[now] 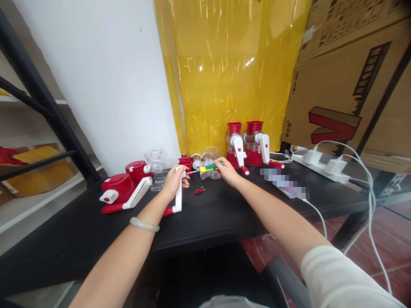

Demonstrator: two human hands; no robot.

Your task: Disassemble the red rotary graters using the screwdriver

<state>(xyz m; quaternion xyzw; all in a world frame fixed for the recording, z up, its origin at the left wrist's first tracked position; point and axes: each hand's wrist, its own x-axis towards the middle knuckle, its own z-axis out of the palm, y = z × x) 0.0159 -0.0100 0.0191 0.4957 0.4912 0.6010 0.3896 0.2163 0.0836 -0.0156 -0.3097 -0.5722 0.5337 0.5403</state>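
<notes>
My left hand (174, 183) is closed around the upper end of a white crank handle (179, 198), whose red grip (168, 211) points down and to the left near the table. In my right hand (226, 172) is a screwdriver (209, 167) with a green and yellow handle. Its metal shaft points left and reaches the crank handle's upper end beside my left fingers; the exact contact of the tip is too small to tell. On the table between and just below my hands lies a small red part (199, 191) with a thin pin. Clear plastic pieces (212, 152) stand behind the screwdriver.
Two red and white rotary graters (236, 147) stand at the back right. Red bases (118, 188) with a crank lie at the left. A phone (282, 184) and a white power strip (321, 168) with cables occupy the right. Cardboard boxes (340, 85) rise behind.
</notes>
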